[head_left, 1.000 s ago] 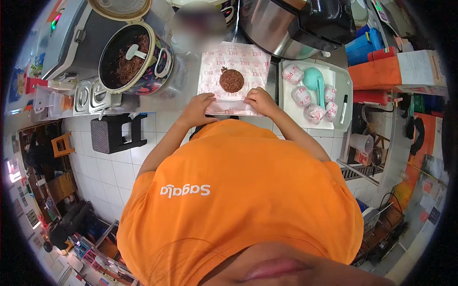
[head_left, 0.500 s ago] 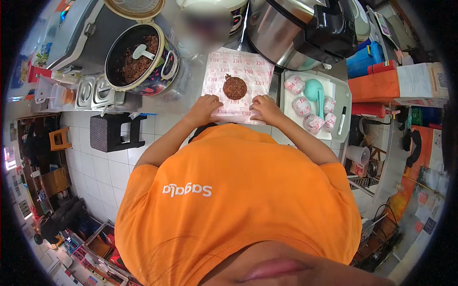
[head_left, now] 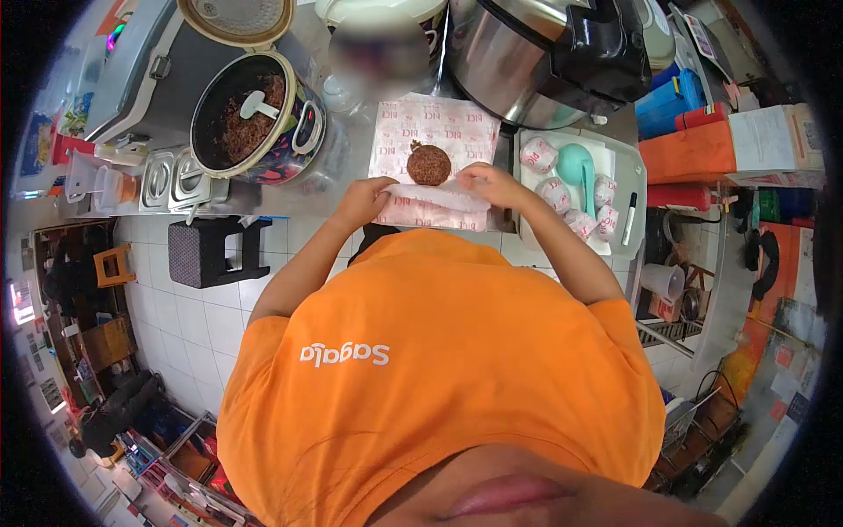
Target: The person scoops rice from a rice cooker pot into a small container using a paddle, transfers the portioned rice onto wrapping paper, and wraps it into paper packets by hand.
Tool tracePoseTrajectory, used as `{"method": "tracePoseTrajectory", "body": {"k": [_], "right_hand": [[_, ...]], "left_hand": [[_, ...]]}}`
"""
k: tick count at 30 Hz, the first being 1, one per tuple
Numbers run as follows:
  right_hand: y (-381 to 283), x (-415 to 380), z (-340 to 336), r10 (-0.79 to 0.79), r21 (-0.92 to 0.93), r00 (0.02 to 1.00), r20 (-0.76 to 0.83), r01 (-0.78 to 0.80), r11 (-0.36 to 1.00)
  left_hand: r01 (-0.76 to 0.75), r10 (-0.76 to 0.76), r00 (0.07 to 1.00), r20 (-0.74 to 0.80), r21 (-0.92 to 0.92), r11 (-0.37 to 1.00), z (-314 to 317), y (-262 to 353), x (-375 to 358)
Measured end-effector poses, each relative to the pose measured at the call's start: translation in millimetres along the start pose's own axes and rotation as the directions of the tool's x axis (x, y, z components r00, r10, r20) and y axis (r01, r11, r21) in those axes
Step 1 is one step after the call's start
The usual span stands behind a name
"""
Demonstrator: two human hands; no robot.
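A round mound of brown rice [head_left: 428, 165] with a bit of dark green at its far left edge sits on printed wrapping paper [head_left: 408, 120]. The top sheet's near edge is raised and bent toward the mound, uncovering another printed sheet below. At the left end of that edge, my left hand [head_left: 363, 202] is closed on the paper. My right hand [head_left: 492, 185] pinches the right end, a little higher up. Right of my hands, a white tray [head_left: 640, 167] holds several paper-wrapped balls [head_left: 538, 155], a turquoise rounded scoop [head_left: 575, 164] and a marker [head_left: 630, 220].
An open pot [head_left: 303, 154] of brown rice with a white paddle [head_left: 258, 105] stands at left. Lidded metal containers [head_left: 158, 176] are beside it. A large steel cooker [head_left: 505, 66] stands behind the tray. Below the counter is a black stool [head_left: 209, 250].
Both hands have brought the wrapping paper's near edge up and away from my body, toward the rice mound. My right hand has risen further than my left.
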State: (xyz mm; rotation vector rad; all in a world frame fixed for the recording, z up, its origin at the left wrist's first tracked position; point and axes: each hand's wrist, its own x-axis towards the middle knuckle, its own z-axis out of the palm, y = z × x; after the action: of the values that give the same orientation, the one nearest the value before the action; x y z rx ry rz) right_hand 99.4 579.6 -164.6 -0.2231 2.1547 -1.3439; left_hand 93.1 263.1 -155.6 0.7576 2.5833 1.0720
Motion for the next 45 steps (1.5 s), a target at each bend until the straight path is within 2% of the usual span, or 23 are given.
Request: {"method": "tracePoseTrajectory", "body": {"k": [1,3,4,6,7,8,10,16,18,20,23,25,26,27,29,30,32,33,35,36,38,42,45], "right_hand": [[-16.5,-11.2,3.8,-0.196,-0.168,0.976,-0.096,0.178,0.97],[-39.1,-19.7,2.1,-0.559,-0.557,0.821,-0.113,0.414,0.72],[-36.5,-15.1,-0.3,-0.56,-0.56,0.82,-0.113,0.413,0.718],[-21.9,6.5,-8.8,-0.006,-0.408,0.986,-0.166,-0.064,0.911],[-10.8,19.1,-12.2,0.049,-0.111,0.975,-0.217,-0.074,0.991],[2.7,32.5,-14.1,0.045,-0.118,0.975,-0.217,-0.072,0.99],[15.7,48.5,-13.1,0.271,0.285,0.938,-0.214,-0.206,0.936],[7.1,33.6,7.3,0.168,-0.062,0.919,-0.358,-0.203,0.977],[6.8,21.5,24.3,0.007,-0.263,0.889,-0.459,-0.143,0.954],[3.6,20.6,32.3,0.091,-0.294,0.93,-0.356,-0.203,0.934],[-44.4,18.3,25.4,-0.038,-0.599,0.903,-0.428,-0.252,0.76],[-49.9,37.4,7.6,-0.131,-0.642,0.903,-0.409,-0.182,0.745],[-51.0,47.0,-1.1,-0.223,-0.682,0.896,-0.384,-0.112,0.723],[-47.0,60.6,-8.7,-0.219,-0.682,0.897,-0.383,-0.114,0.723],[-37.4,86.9,-21.2,0.131,-0.635,0.964,-0.233,-0.252,0.731],[-40.7,89.0,-24.5,0.128,-0.635,0.964,-0.234,-0.251,0.73],[-45.9,85.4,-26.0,0.216,-0.602,0.965,-0.151,-0.263,0.754],[-43.0,83.2,-22.9,0.222,-0.601,0.964,-0.149,-0.266,0.753],[-40.2,81.0,-20.1,-0.01,-0.677,0.971,-0.24,-0.16,0.718],[-36.7,85.3,-20.9,-0.016,-0.686,0.972,-0.235,-0.154,0.711],[-32.8,99.8,-23.0,-0.319,-0.817,0.938,-0.133,0.078,0.572],[-43.5,126.7,-25.3,-0.288,-0.697,0.957,0.038,0.231,0.678],[-60.3,135.9,-24.4,-0.115,-0.846,0.993,0.019,0.077,0.528]], "left_hand": [[0.16,-0.164,0.986,-0.015,-0.153,0.975,-6.2,9.2,4.1],[0.16,-0.174,0.982,-0.075,-0.16,0.974,-6.7,8.4,16.6],[0.163,-0.185,0.974,-0.129,-0.168,0.972,-7.1,8.0,23.8],[0.224,-0.251,0.957,-0.148,-0.18,0.958,-9.3,7.6,39.4],[0.288,-0.32,0.933,-0.164,-0.193,0.938,-11.6,6.9,48.4],[0.285,-0.319,0.932,-0.17,-0.197,0.938,-7.9,-3.4,57.5],[0.347,-0.36,0.911,-0.202,-0.095,0.933,4.1,-26.6,67.2],[0.334,-0.332,0.922,-0.198,-0.024,0.942,3.0,-13.1,42.9],[0.328,-0.324,0.936,-0.138,0.002,0.945,12.2,-10.4,28.8],[0.318,-0.315,0.946,-0.083,0.029,0.948,20.2,-6.2,18.7],[0.382,-0.373,0.924,-0.085,0.174,0.907,5.6,12.1,20.0],[0.221,-0.105,0.907,-0.408,0.249,0.943,-11.1,20.3,19.0],[0.221,-0.106,0.908,-0.405,0.247,0.943,-15.8,23.8,17.6],[0.082,0.022,0.932,-0.363,0.269,0.96,-19.3,26.9,15.2],[-0.185,0.243,0.937,-0.252,0.235,0.954,-22.7,37.5,8.8],[-0.186,0.246,0.936,-0.254,0.237,0.953,-17.0,37.0,4.0],[-0.444,0.435,0.896,0.092,0.184,0.877,3.8,29.2,-6.8],[-0.443,0.433,0.896,0.093,0.179,0.878,11.9,29.6,-8.2],[-0.596,0.562,0.803,0.198,0.232,0.769,28.5,31.9,-6.9],[-0.592,0.562,0.806,0.186,0.238,0.77,33.8,34.8,-4.8],[-0.477,0.414,0.876,0.249,0.311,0.822,41.1,38.7,-3.0],[-0.415,0.347,0.909,0.232,0.411,0.812,48.7,36.3,-4.1],[-0.393,0.341,0.919,0.196,0.406,0.825,47.3,39.3,-3.1]]}}
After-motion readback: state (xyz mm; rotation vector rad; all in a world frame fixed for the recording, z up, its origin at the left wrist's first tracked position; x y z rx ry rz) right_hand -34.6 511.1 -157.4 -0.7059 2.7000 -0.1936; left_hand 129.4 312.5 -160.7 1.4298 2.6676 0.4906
